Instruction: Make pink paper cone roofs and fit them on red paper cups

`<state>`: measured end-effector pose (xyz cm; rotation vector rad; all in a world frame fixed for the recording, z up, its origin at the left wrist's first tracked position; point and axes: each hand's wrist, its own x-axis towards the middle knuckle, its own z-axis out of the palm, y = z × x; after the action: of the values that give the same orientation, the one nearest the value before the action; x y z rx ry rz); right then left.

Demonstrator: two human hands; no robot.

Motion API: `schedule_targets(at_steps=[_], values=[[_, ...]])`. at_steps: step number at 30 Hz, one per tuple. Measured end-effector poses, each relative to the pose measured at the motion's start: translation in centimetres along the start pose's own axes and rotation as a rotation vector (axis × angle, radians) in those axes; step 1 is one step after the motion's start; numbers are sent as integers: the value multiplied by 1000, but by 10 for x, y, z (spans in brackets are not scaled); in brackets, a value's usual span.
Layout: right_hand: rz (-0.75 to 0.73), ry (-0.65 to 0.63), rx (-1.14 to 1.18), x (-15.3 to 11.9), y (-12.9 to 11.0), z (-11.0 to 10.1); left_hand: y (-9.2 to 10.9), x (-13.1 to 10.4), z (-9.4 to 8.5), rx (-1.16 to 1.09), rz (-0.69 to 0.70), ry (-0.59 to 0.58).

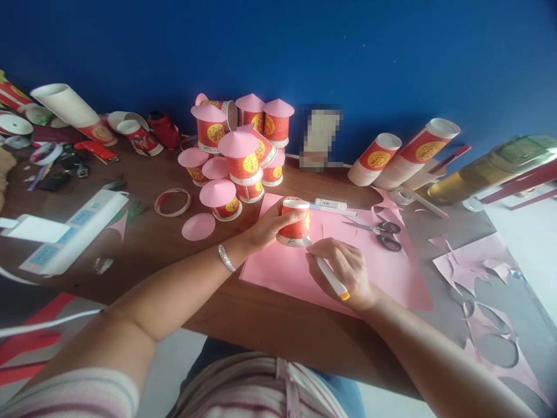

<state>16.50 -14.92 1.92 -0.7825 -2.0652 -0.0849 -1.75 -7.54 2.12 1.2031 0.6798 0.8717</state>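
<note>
My left hand (272, 223) is wrapped around a red paper cup (292, 231) with a yellow emblem, held upright over a pink paper sheet (278, 273). In my right hand (342, 267) is a slim white utility knife (331, 277) with a yellow end. Its pointed tip meets or nearly meets the lower wall of the cup; exact contact I cannot tell. On the sheet, right of the cup, lie black-handled scissors (387, 235). A white pen (329, 204) rests behind the cup. One flat pink paper disc (198, 226) lies left of my hand.
Several red cups with pink cone tops (238, 145) stand stacked behind my left hand. Nested cups (420, 152) lean at back right, near a tape roll (403, 195) and a bottle (483, 168). Paper scraps (491, 342) lie right; a power strip (76, 232) lies left. A blue wall (278, 46) rises behind.
</note>
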Motion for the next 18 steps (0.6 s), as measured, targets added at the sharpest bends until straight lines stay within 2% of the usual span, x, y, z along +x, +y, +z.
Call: schedule_targets(at_steps=[6,18], values=[[5,-3,7,-1,1,1,-4,2,-2,-13,7,-27],[-26,14,-27,2,-1,3,-18,3,-10,-59,-31,-4]])
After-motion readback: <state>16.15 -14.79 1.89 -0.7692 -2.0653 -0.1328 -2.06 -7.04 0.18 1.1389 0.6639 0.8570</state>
